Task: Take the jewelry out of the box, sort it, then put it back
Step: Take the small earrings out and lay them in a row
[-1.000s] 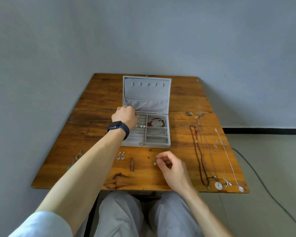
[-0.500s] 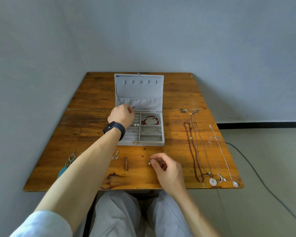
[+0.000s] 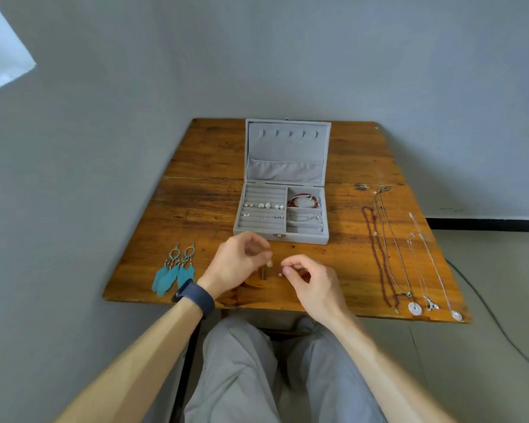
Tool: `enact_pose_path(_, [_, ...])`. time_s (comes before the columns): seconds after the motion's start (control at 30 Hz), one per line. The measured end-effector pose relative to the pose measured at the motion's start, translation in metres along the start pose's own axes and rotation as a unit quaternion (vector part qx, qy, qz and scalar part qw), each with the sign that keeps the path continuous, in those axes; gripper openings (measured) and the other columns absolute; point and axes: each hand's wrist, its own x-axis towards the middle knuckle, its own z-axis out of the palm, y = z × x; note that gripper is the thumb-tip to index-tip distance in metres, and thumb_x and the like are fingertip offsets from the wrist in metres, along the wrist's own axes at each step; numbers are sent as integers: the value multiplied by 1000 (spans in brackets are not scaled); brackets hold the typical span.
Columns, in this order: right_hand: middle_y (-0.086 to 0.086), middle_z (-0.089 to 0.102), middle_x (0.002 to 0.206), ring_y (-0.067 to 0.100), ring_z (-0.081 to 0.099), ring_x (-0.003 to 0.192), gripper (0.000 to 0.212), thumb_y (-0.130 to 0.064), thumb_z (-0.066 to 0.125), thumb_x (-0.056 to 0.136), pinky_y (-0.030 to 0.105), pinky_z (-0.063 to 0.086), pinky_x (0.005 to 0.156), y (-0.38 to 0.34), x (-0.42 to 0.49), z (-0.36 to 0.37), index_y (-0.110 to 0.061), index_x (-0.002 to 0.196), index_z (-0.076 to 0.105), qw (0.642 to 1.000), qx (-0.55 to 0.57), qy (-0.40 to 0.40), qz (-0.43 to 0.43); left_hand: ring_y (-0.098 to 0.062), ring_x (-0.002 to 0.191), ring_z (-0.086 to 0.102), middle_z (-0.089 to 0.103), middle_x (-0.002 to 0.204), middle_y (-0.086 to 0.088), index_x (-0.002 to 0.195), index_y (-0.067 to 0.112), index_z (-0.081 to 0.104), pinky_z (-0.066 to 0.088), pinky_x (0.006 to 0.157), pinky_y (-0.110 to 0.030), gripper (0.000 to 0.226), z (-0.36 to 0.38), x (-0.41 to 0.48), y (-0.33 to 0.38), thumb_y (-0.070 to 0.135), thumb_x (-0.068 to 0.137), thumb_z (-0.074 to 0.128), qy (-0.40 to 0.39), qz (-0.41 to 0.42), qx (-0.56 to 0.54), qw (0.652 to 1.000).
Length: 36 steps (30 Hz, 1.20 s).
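The grey jewelry box (image 3: 280,236) stands open in the middle of the table, its lid leaning back. Small stud earrings (image 3: 263,205) sit in its left ring rolls. On its right side, a red bracelet (image 3: 304,200) lies above a silver bracelet (image 3: 306,218). In front of the box, my left hand (image 3: 237,265) has curled fingers and pinches a small pale piece at its fingertips. Beside it, my right hand (image 3: 310,280) pinches a tiny stud earring (image 3: 280,274). The two sets of fingertips are close together, just above the table.
Teal feather earrings (image 3: 174,270) lie at the front left of the wooden table (image 3: 202,154). Several necklaces (image 3: 394,254) are stretched out along its right side. A small brown stick (image 3: 263,273) lies between my hands. A black cable (image 3: 489,312) runs over the floor at the right.
My left hand has come back from the box's ring rolls to the front of the table and now meets my right hand. The right hand has barely moved.
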Motion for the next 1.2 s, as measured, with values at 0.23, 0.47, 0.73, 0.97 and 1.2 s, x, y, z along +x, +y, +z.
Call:
enact_pose_path(0.23, [-18, 71, 98, 3, 57, 88, 14, -31, 62, 96, 24, 49, 77, -5, 20, 9, -32, 106, 72, 996, -83, -25, -2, 7, 81, 60, 73, 97, 12, 103, 28, 76, 43, 64, -3, 13, 13, 12, -11, 29, 92, 67, 9, 16, 129, 992])
enact_pose_path(0.47, [-16, 63, 101, 3, 57, 87, 12, -33, 64, 95, 13, 41, 66, 3, 36, 6, -34, 104, 73, 994, -105, -13, 14, -3, 83, 66, 74, 87, 15, 90, 34, 77, 58, 74, -24, 10, 19, 33, -7, 32, 87, 69, 21, -15, 172, 985])
enact_pose_path(0.73, [-19, 63, 103, -1, 51, 85, 16, -43, 63, 94, 14, 33, 58, 7, 43, 10, -38, 106, 71, 989, -148, 6, 15, -5, 83, 66, 74, 88, 14, 96, 33, 78, 60, 74, -29, 13, 19, 33, -7, 33, 89, 67, 25, -34, 167, 985])
enact_pose_path(0.97, [-14, 68, 104, 5, 62, 90, 21, -39, 66, 93, 18, 44, 64, 7, 39, 16, -34, 113, 73, 989, -141, 44, 12, -10, 86, 67, 74, 92, 10, 99, 31, 76, 61, 76, -33, 15, 20, 29, -1, 34, 91, 64, 33, -40, 173, 984])
enact_pose_path(1.2, [-11, 66, 104, -5, 55, 76, 22, -29, 70, 92, 4, 37, 69, 4, 30, 6, -27, 114, 72, 995, -91, 41, 10, -8, 90, 66, 72, 98, 11, 106, 31, 74, 58, 74, -27, 18, 13, 18, 4, 35, 93, 61, 72, -18, 181, 981])
